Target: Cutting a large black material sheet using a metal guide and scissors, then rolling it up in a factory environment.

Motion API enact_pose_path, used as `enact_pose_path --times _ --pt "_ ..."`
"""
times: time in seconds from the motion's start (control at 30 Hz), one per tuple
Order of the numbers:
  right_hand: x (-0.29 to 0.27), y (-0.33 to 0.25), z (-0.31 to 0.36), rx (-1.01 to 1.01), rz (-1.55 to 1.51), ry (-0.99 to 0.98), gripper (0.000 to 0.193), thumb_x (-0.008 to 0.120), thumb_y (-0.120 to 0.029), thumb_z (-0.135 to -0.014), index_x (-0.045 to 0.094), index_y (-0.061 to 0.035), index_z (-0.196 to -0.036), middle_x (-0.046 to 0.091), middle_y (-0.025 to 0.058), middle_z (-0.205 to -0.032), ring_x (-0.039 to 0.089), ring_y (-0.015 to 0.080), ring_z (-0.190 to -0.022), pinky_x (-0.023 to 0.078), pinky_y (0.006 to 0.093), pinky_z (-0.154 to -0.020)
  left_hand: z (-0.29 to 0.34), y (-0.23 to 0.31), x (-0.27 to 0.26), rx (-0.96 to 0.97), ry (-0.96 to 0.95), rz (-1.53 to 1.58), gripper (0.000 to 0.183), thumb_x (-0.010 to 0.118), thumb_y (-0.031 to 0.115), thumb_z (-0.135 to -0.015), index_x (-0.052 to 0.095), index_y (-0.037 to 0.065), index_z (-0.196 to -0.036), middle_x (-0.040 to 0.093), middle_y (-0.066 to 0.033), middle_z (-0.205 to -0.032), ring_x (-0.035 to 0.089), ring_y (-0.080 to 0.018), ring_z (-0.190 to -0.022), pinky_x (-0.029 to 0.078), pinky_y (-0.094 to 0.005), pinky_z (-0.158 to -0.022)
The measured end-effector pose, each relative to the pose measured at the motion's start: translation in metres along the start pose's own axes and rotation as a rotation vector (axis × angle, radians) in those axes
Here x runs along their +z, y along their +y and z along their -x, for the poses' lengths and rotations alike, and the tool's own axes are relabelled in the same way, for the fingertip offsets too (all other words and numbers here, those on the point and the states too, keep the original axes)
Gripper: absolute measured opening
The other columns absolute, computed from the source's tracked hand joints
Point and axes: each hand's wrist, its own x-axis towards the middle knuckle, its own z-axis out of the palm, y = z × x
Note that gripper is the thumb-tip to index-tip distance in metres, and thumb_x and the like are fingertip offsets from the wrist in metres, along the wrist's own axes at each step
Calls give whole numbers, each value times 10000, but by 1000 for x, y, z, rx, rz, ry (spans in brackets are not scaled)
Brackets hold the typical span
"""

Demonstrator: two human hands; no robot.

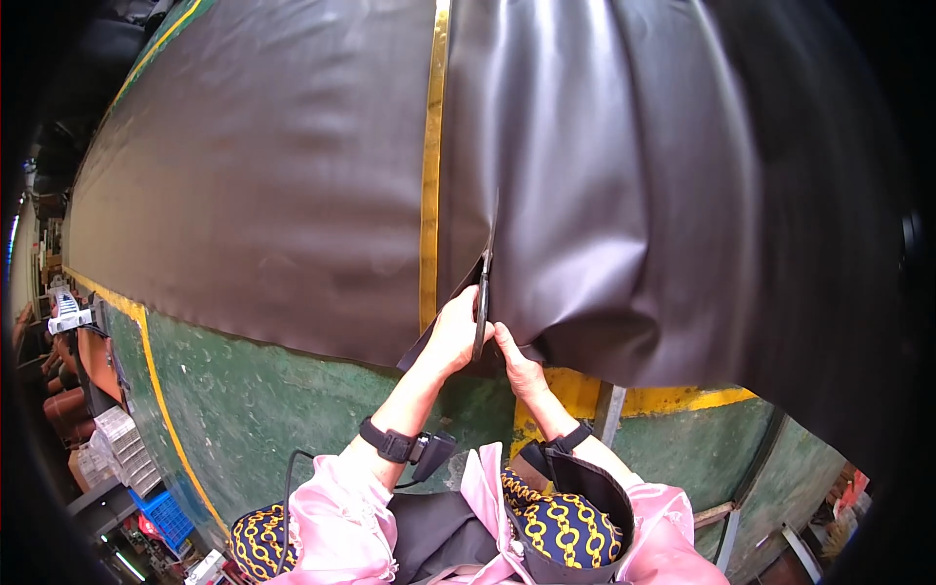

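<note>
My left hand [453, 333] is closed around the dark handles of a pair of scissors [484, 292]. The blades point away from me, along a slit in a large dark, smooth leather-like sheet [575, 185]. Just right of the handles, my right hand [523, 372] is closed, with its thumb side up against the sheet's near edge; its fingers are partly hidden, and it seems to pinch that edge. A long narrow yellow metallic strip [432, 175] lies on the sheet left of the slit. To the right, the sheet rises in soft folds.
The sheet covers most of a worn green table [283, 400] with yellow lines and hangs past its right side. Left of the table are a blue crate [166, 517], a stack of pale trays [127, 444] and brown rolls [66, 414]. Black bands with a small device circle my wrists.
</note>
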Motion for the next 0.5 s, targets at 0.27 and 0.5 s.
enact_pose_path --times 0.27,0.5 --pt "-10 7 0 -55 119 -49 406 620 -262 -837 521 16 -1116 536 70 -1071 496 173 -980 386 287 -876 -55 9 -3 -123 28 9 267 536 41 -584 519 -8 -846 504 -63 -668 475 -148 -614 417 -272 -592" --pt "-32 -1 -9 232 162 -245 505 601 -411 -820 541 -6 -1116 568 96 -1075 502 176 -1025 373 284 -911 -91 35 -6 -248 25 24 231 495 -40 -596 531 18 -817 498 -14 -665 487 -118 -565 457 -265 -531"
